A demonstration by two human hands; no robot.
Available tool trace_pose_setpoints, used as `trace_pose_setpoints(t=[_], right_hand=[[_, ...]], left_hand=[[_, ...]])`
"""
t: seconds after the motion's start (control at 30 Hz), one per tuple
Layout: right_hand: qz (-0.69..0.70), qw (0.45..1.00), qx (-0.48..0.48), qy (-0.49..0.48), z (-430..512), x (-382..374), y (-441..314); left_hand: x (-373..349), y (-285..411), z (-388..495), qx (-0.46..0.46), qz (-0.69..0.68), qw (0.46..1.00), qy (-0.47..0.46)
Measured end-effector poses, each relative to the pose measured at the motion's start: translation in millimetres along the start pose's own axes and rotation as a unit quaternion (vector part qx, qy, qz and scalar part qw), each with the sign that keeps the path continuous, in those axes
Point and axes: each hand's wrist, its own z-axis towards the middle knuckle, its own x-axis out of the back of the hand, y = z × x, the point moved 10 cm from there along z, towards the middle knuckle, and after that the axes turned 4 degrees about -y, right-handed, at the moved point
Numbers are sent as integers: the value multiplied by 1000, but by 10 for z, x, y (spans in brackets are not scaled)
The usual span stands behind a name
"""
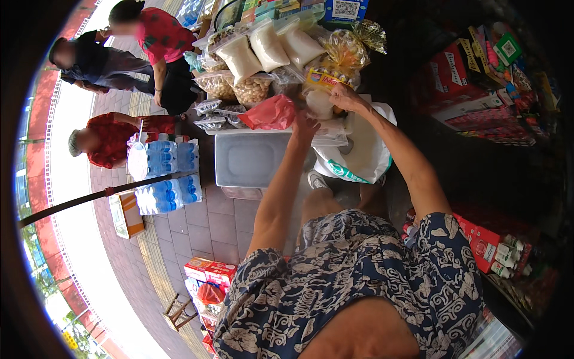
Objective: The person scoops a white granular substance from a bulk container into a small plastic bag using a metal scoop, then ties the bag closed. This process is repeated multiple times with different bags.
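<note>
My left hand (306, 125) is at the right end of a red plastic bag (270, 113), its fingers bent at the bag's edge; whether it grips the bag is unclear. My right hand (348, 98) reaches to a yellow and red snack packet (326, 78), fingers on its lower edge. Between the hands lies a pale, clear-bagged item (319, 102). Beyond are clear bags of white granules (268, 45) and bags of nuts (252, 91). Small bags of dark goods (218, 115) lie left of the red bag. A white plastic bag with green print (374, 155) hangs below my right forearm.
A grey lidded bin (251, 158) stands before the goods. Packs of water bottles (172, 157), a dark pole (94, 196) and a wooden stool (179, 313) are at the left. Several people (163, 40) are near the display. Beer cartons (453, 74) are stacked at the right.
</note>
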Motion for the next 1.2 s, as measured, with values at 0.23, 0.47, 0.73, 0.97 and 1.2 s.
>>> trace_pose_setpoints(t=[0.23,0.47,0.73,0.97,1.2], right_hand=[[50,998,21,-27,-146,-79,232],[17,998,47,-36,-303,25,197],[15,999,20,-48,-251,349,221],[-21,999,18,-40,-76,156,254],[-33,996,30,-73,-187,5,288]], left_hand=[[-164,677,-99,-75,176,980,62],[-461,1136,119,-150,414,894,85],[-716,1528,-114,-304,522,788,115],[-364,1190,-116,-105,450,883,85],[-243,1030,-245,-72,474,870,113]])
